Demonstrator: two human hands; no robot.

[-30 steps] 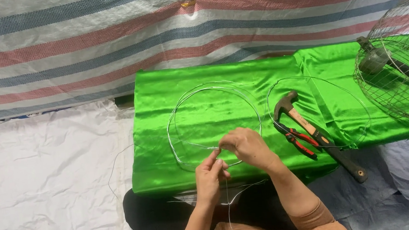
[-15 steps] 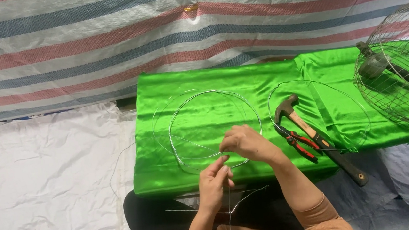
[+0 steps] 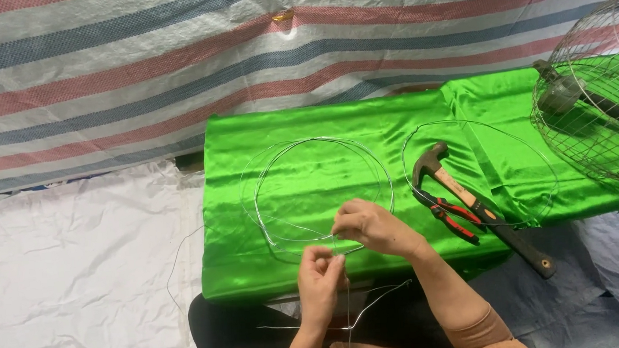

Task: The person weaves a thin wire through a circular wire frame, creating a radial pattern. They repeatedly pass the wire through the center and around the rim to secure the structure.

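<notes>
A striped tarpaulin [image 3: 168, 67] in red, blue and white hangs behind everything, and white plastic sheeting [image 3: 61, 289] covers the floor to the left. In front of it a tabletop [image 3: 317, 269] is draped in bright green satin cloth. At its far right edge stands a wire fan guard [image 3: 606, 106] with a motor inside. A coil of thin wire [image 3: 318, 188] lies flat near the middle of the cloth, with another wire ring [image 3: 537, 171] just right of it. A claw hammer [image 3: 474, 205] with a wooden handle lies across that ring at the front edge, red-handled pliers [image 3: 449, 214] touching it. The right hand [image 3: 372, 224] pinches the coil's near edge, fingers closed on it. The left hand [image 3: 321, 276], just off the front edge, has its fingers closed around a loose wire end [image 3: 350, 318] that trails down over the lap.
</notes>
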